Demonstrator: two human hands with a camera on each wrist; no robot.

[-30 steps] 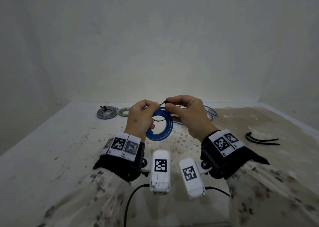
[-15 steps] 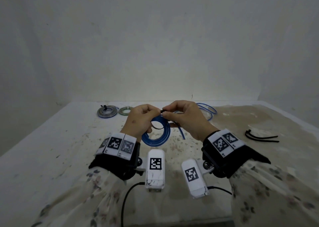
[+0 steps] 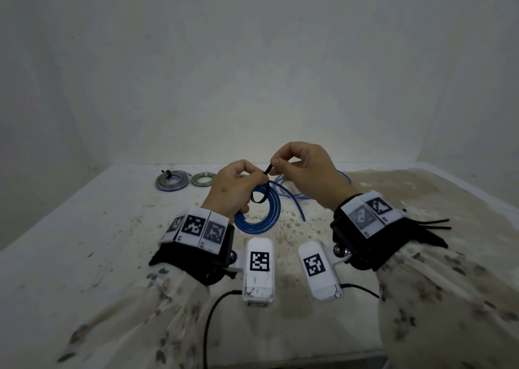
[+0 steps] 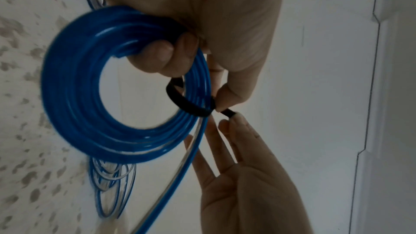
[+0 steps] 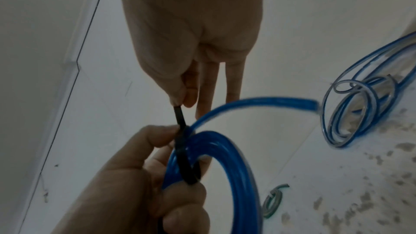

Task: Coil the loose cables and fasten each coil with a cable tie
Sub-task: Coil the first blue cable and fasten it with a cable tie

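Far off past the left hand [image 3: 230,189] lie a grey coil [image 3: 172,182] and a green coil [image 3: 202,179] on the table [image 3: 84,228], both already tied. The left hand holds the blue coil [image 3: 259,214] up, its fingers curled round the coil, with a black cable tie [image 3: 259,196] looped loosely around it. Just beside it, the right hand [image 3: 311,175] pinches the tie's tail; behind that hand lies a loose blue cable [image 3: 295,197], and more black ties [image 3: 432,224] lie to its right.

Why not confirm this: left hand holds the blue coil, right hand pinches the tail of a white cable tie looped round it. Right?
Wrong in one respect: the cable tie is black, not white, as the left wrist view shows. The rest stands: the left hand holds the blue coil, and the right hand pinches the tie's tail.
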